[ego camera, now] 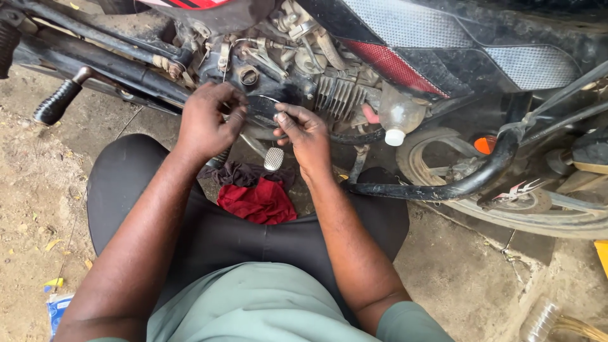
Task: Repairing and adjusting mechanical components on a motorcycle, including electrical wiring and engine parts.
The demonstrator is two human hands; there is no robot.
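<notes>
a person crouches beside a motorcycle engine (304,82), holding a thin wire (263,97) between both hands. the left hand (206,120) and the right hand (304,130) each pinch one end with closed fingertips, so the wire arcs left to right just in front of the engine casing. a red rag (258,202) lies on the ground below, near a metal foot pedal (273,158).

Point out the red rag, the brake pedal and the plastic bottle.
red rag (258,202), head view, middle of the crumpled cloth.
brake pedal (273,158), head view, its ribbed metal pad.
plastic bottle (400,116), head view, its clear body above the white cap.
</notes>
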